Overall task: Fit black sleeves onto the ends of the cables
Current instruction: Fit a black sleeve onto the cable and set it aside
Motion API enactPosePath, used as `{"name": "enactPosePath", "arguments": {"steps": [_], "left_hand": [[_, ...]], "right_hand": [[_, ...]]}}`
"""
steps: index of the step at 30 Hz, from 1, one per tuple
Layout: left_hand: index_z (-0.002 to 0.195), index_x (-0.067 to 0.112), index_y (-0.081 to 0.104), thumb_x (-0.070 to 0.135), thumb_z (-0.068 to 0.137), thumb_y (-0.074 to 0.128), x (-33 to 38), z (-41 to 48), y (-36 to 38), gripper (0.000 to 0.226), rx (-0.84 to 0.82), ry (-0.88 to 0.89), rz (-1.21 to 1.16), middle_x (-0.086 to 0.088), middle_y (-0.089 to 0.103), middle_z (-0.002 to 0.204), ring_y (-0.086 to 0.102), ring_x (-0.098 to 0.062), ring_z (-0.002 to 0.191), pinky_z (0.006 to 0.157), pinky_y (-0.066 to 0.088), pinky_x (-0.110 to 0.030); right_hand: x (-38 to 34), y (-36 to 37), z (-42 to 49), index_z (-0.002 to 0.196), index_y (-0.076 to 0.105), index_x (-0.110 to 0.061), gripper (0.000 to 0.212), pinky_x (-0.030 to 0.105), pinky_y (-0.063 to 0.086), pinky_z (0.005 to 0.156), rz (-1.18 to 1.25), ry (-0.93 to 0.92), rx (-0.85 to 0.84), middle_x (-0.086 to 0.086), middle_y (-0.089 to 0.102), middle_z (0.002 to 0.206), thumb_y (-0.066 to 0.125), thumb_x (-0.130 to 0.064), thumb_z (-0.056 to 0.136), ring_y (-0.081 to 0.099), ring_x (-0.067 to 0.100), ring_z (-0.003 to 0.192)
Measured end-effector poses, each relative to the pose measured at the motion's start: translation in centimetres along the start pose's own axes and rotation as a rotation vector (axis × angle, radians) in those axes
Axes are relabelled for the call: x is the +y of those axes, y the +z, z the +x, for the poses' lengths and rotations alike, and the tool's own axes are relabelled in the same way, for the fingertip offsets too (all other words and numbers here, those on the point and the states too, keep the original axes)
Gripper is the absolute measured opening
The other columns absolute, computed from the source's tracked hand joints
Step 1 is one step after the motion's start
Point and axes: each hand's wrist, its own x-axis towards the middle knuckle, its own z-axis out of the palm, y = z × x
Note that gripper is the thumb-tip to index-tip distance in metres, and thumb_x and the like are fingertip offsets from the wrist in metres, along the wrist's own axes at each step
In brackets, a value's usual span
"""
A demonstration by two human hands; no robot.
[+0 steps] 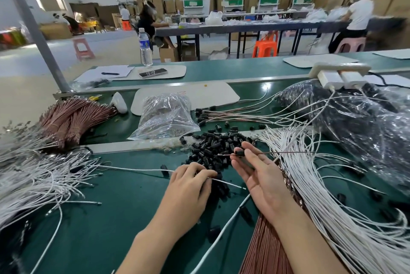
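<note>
The right-hand grip [259, 176], palm up, is pinching a small black rubber sleeve [239, 153] at its 11 o'clock, sitting on a thin brown cable [277, 152] that is running toward 3 o'clock. The left-hand grip [190, 182] is pinching a white braided cable [228, 183], with the pile of black sleeves [213, 147] lying at its 12 o'clock on the green worktop [111, 218].

Dark green table [124, 207], glossy black sleeves [213, 145], white cables [297, 176] — with a fine braided pattern, copper-brown cables [71, 116], clear plastic bag [165, 116], orange stool [265, 46], pink stool [83, 48], cream power strip [339, 68], water bottle [145, 49] — blue label.
</note>
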Motion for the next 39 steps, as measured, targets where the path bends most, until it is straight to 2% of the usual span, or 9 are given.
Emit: {"name": "enactPosePath", "arguments": {"steps": [4,9,11,14,18,23,27,33,39], "left_hand": [[0.122,0.029,0.069,0.029,0.105,0.052,-0.6,0.2,0.4,0.024,0.017,-0.085,-0.049,0.014,0.055,0.102,0.044,-0.013,0.108,0.1,0.028,-0.024],[0.108,0.023,0.068,0.027,0.106,0.049,-0.8,0.4,0.6,0.02,0.026,-0.148,-0.078,0.013,0.053,0.101,0.043,-0.012,0.106,0.1,0.032,-0.028],[0.104,0.029,0.059,0.035,0.107,0.037,-0.6,0.1,0.6,0.023,0.061,-0.147,-0.106,0.017,0.052,0.096,0.041,-0.002,0.099,0.091,0.037,-0.028],[0.098,0.041,0.047,0.047,0.104,0.03,-0.7,-0.4,0.2,0.019,0.232,-0.181,-0.249,0.019,0.054,0.083,0.048,-0.001,0.091,0.072,0.039,-0.022],[0.106,0.039,0.058,0.033,0.101,0.047,-0.6,-0.4,-0.5,0.013,0.404,-0.158,-0.381,0.021,0.062,0.094,0.062,-0.007,0.093,0.079,0.045,-0.013],[0.108,0.023,0.069,0.024,0.101,0.056,-0.7,-0.4,-0.3,0.015,0.384,-0.133,-0.352,0.017,0.057,0.097,0.06,-0.008,0.081,0.069,0.042,-0.012],[0.11,0.024,0.07,0.026,0.102,0.057,-0.7,-0.3,-0.2,0.015,0.361,-0.139,-0.333,0.017,0.054,0.098,0.059,-0.013,0.082,0.068,0.045,-0.021],[0.114,0.022,0.071,0.024,0.102,0.059,-0.8,-0.3,-0.1,0.018,0.344,-0.148,-0.326,0.017,0.055,0.099,0.061,-0.01,0.084,0.072,0.048,-0.026],[0.112,0.022,0.072,0.022,0.101,0.06,-0.8,-0.3,-0.2,0.016,0.369,-0.157,-0.35,0.017,0.055,0.096,0.06,-0.009,0.084,0.07,0.045,-0.018]], "right_hand": [[0.0,0.0,0.0,0.113,0.07,-0.004,0.021,0.029,0.062,0.073,-0.016,0.002,-0.008,0.016,0.076,0.101,0.054,-0.003,0.101,0.076,0.026,0.09],[0.0,0.2,-0.1,0.113,0.07,-0.005,0.021,0.028,0.062,0.073,-0.011,-0.01,0.005,0.015,0.076,0.101,0.053,-0.004,0.101,0.076,0.025,0.09],[-0.1,0.2,-0.2,0.113,0.07,-0.005,0.021,0.028,0.062,0.073,-0.002,-0.016,0.008,0.015,0.076,0.101,0.053,-0.004,0.1,0.076,0.026,0.09],[-0.1,0.2,-0.2,0.112,0.069,-0.004,0.021,0.028,0.062,0.072,-0.012,-0.02,0.005,0.016,0.076,0.1,0.053,-0.003,0.1,0.076,0.025,0.088],[0.3,0.6,-0.3,0.11,0.07,-0.004,0.019,0.026,0.062,0.074,-0.117,-0.04,-0.035,0.014,0.076,0.1,0.055,-0.003,0.098,0.075,0.024,0.088],[0.3,0.7,-0.5,0.109,0.071,-0.005,0.021,0.026,0.061,0.075,-0.145,-0.063,-0.055,0.015,0.076,0.103,0.06,-0.007,0.092,0.075,0.025,0.092],[0.1,0.7,-0.6,0.11,0.072,-0.006,0.029,0.027,0.061,0.08,-0.116,-0.08,-0.088,0.017,0.075,0.111,0.063,-0.013,0.083,0.074,0.028,0.102],[0.3,0.8,-0.5,0.102,0.077,-0.011,0.022,0.027,0.061,0.079,-0.146,-0.08,-0.1,0.017,0.075,0.11,0.064,-0.012,0.084,0.074,0.028,0.099],[0.7,1.0,-0.6,0.101,0.079,-0.014,0.023,0.024,0.059,0.079,-0.238,-0.109,-0.129,0.015,0.076,0.11,0.065,-0.015,0.083,0.074,0.028,0.101]]}}
